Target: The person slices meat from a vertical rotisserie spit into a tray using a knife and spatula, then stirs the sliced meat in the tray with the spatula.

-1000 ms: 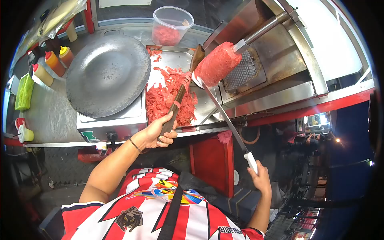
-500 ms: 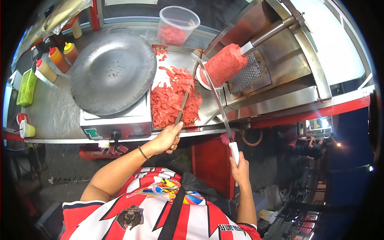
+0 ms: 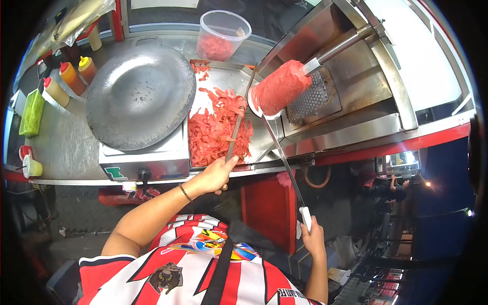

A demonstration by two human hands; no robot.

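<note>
My right hand (image 3: 313, 237) is closed around the white handle of a long knife (image 3: 287, 165). The blade's far end reaches the white base of a red meat cone (image 3: 282, 86) on a metal spit. My left hand (image 3: 216, 176) grips a long, narrow metal tool (image 3: 235, 133) whose exact kind I cannot make out. That tool lies across a heap of shaved red meat (image 3: 218, 127), its far end near the cone's lower end. The heap fills much of a metal tray (image 3: 223, 76) under the tool.
A round dark griddle (image 3: 142, 96) sits on a burner left of the tray. Squeeze bottles (image 3: 72, 79) and a green sponge-like block (image 3: 32, 113) stand farther left. Behind the tray is a clear tub (image 3: 223, 35) with red meat. The steel grill housing (image 3: 356, 81) surrounds the spit.
My right hand has drawn the knife down and slightly right, so its tip has dropped from above the tray to the cone's base. My left hand has barely moved.
</note>
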